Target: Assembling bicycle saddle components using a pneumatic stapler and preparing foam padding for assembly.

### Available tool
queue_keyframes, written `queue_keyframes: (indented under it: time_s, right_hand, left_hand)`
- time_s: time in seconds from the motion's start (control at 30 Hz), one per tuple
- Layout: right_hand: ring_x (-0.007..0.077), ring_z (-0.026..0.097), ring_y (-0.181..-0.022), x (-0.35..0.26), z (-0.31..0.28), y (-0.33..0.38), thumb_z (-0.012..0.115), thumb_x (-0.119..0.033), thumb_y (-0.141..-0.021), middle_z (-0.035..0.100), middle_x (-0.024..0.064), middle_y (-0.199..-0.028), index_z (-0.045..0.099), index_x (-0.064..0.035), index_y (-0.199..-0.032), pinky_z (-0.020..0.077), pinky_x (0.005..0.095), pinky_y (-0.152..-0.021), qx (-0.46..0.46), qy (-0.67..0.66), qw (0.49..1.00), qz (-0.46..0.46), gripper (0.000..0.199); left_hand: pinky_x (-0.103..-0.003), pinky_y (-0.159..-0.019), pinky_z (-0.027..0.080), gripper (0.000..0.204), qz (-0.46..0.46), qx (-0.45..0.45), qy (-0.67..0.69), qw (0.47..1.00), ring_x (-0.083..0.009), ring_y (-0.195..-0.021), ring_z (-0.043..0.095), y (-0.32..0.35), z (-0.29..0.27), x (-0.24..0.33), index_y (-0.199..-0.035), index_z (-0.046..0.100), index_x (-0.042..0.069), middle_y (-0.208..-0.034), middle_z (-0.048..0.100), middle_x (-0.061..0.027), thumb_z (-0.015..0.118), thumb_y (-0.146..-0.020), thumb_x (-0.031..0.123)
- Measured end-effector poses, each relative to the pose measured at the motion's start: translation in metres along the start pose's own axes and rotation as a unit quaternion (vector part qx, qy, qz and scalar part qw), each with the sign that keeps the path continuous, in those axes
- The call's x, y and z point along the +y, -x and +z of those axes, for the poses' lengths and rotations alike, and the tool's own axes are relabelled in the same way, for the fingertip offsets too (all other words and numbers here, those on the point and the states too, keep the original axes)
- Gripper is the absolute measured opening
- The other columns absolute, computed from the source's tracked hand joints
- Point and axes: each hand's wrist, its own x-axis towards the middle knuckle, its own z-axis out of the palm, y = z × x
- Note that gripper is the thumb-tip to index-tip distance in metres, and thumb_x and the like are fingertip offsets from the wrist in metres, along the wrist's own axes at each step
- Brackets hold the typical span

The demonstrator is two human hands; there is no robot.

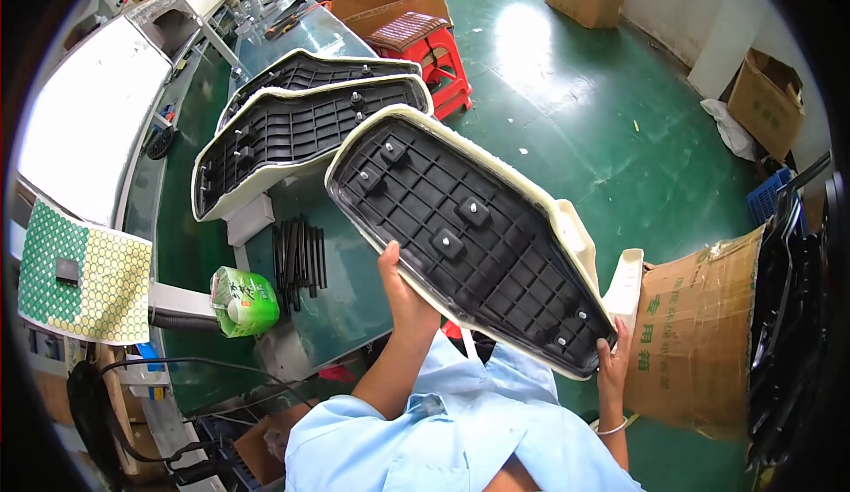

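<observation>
A long seat cushion (469, 226) is tilted in front of me, its black ribbed plastic base with several metal studs turned up and a cream foam rim around it. My left hand (409, 302) grips its near left edge, thumb on the rim and the other fingers hidden underneath. At the narrow right end, my right hand (613, 364) holds the rim, with a thumb against the black base. Two similar cushions stand on the green workbench beyond, a nearer one (301, 129) and a farther one (310, 73) partly hidden behind it.
Several black rods (299, 253) and a green plastic bag (243, 301) lie on the workbench (354, 310). To my right stand a large carton (695, 337), a cream curved piece (625, 281) and stacked black panels (788, 315). A red stool (447, 62) stands beyond the bench.
</observation>
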Motion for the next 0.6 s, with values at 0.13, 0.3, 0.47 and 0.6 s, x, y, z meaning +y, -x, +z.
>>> queue_keyframes:
  time_s: [0.13,0.3,0.47,0.6]
  right_hand:
    - [0.0204,0.046,-0.113,0.009,0.001,0.002,0.058,-0.019,-0.088,0.048,0.01,-0.119,0.036,-0.0018,-0.13,0.038,0.0348,-0.095,-0.171,-0.199,0.954,0.148,0.051]
    - [0.0218,0.049,-0.114,0.002,0.006,0.014,0.062,-0.009,-0.082,0.048,0.0115,-0.125,0.039,-0.0028,-0.129,0.0436,0.0373,-0.094,-0.076,-0.494,0.822,0.274,0.053]
    - [0.0277,0.05,-0.115,-0.002,0.001,0.023,0.06,-0.014,-0.084,0.046,0.0116,-0.131,0.035,-0.0034,-0.134,0.0394,0.0422,-0.1,0.011,-0.516,0.83,0.212,0.057]
    - [0.0284,0.056,-0.107,-0.008,-0.027,0.031,0.063,-0.012,-0.08,0.05,0.012,-0.127,0.035,-0.0023,-0.134,0.049,0.0388,-0.089,-0.09,-0.548,0.816,0.158,0.061]
  left_hand:
    - [-0.041,-0.089,0.047,0.05,-0.036,-0.004,0.047,0.998,-0.0277,-0.102,0.057,0.005,0.002,-0.002,-0.12,0.046,0.003,-0.114,0.056,-0.0136,0.049,-0.082,0.035]
    - [-0.041,-0.093,0.044,0.049,-0.01,-0.002,0.031,0.999,-0.0286,-0.106,0.054,0.008,0.03,-0.015,-0.123,0.044,0.004,-0.119,0.054,-0.0133,0.047,-0.083,0.031]
    - [-0.041,-0.099,0.039,0.071,-0.045,-0.092,-0.02,0.994,-0.0262,-0.118,0.046,-0.003,0.044,-0.04,-0.134,0.034,0.007,-0.131,0.044,-0.0109,0.043,-0.087,0.059]
    - [-0.039,-0.101,0.036,0.081,-0.088,-0.152,-0.071,0.982,-0.024,-0.119,0.045,-0.028,0.017,-0.085,-0.134,0.034,0.006,-0.132,0.043,-0.0086,0.044,-0.081,0.066]
